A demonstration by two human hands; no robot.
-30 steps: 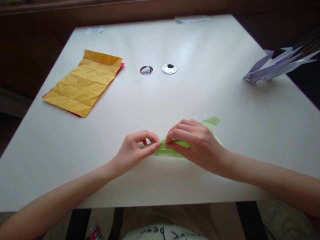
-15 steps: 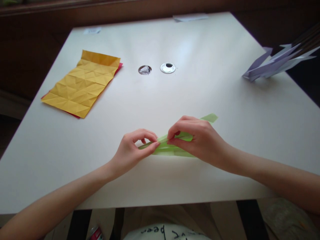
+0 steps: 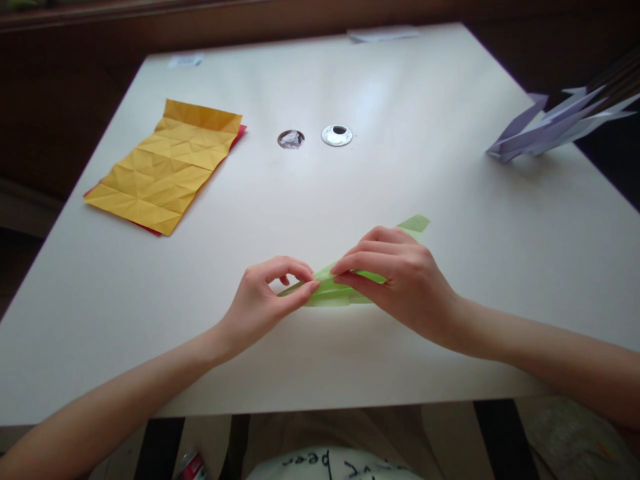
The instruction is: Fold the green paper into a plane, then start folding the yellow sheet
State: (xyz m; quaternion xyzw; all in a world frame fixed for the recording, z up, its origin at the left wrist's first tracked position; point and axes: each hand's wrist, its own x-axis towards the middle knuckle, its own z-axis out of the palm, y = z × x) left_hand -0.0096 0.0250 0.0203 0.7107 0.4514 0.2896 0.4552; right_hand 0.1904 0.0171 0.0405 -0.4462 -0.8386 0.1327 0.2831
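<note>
A light green sheet of paper, folded into narrow layers, is held between my hands near the front of the table. My left hand pinches its left part between thumb and forefinger, and a thin end pokes out past the fingers. Just right of that, my right hand pinches the upper layer with thumb and fingertips. The paper's far right end sticks out behind my right knuckles. Part of the paper's middle is hidden under my right hand.
Creased yellow paper lies over a red sheet at the left of the white table. Two round holes, one with a metal rim, are set in the tabletop. A folded lilac paper piece stands at the right edge.
My right hand has tilted slightly, its fingers lying flatter over the paper. The paper's right end has swung a little upward and left. My left hand keeps its place.
</note>
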